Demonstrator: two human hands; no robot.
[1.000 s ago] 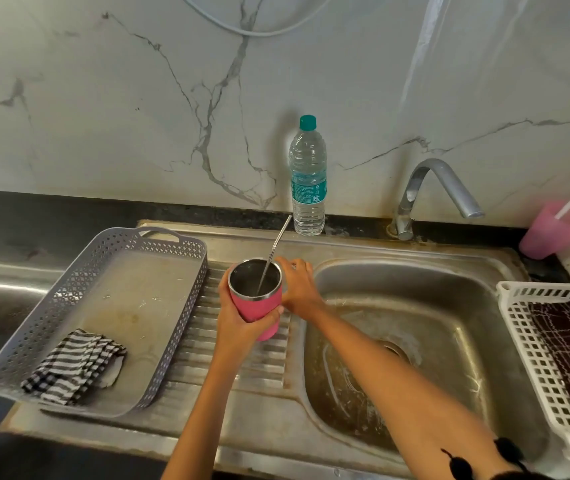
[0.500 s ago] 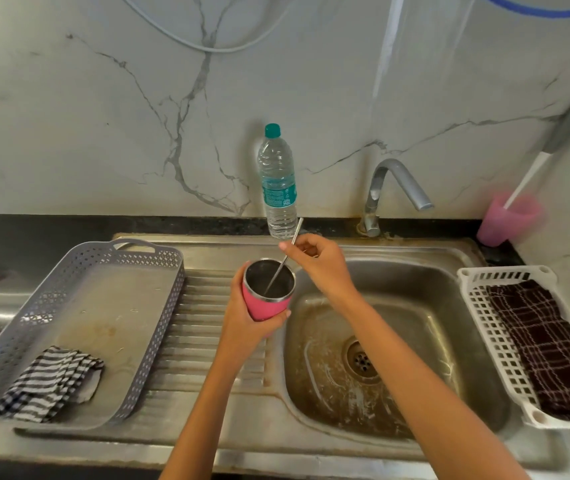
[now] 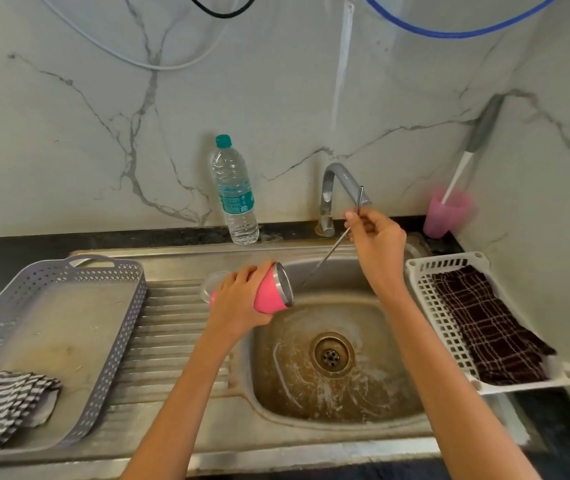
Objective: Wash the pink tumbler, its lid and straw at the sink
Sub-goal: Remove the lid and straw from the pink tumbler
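Observation:
My left hand [image 3: 237, 303] grips the pink tumbler [image 3: 273, 295], tipped on its side with its steel mouth facing right over the left edge of the sink basin [image 3: 373, 403]. My right hand [image 3: 377, 237] pinches the bent metal straw [image 3: 332, 251] near its upper end, below the tap's spout [image 3: 344, 183]; the straw's long part slants down-left over the basin. A clear lid [image 3: 212, 284] lies on the ribbed drainboard just behind my left hand, partly hidden. No water is visibly running.
A grey perforated tray [image 3: 110, 341] with a striped cloth [image 3: 6, 407] sits on the left. A white basket [image 3: 450, 327] with a dark checked cloth [image 3: 491, 323] stands right of the basin. A water bottle [image 3: 235, 192] and a pink cup [image 3: 444, 211] holding a brush stand by the wall.
My right hand lifted the straw out of the tumbler and carried it right, up under the tap. My left hand tipped the tumbler from upright onto its side over the basin.

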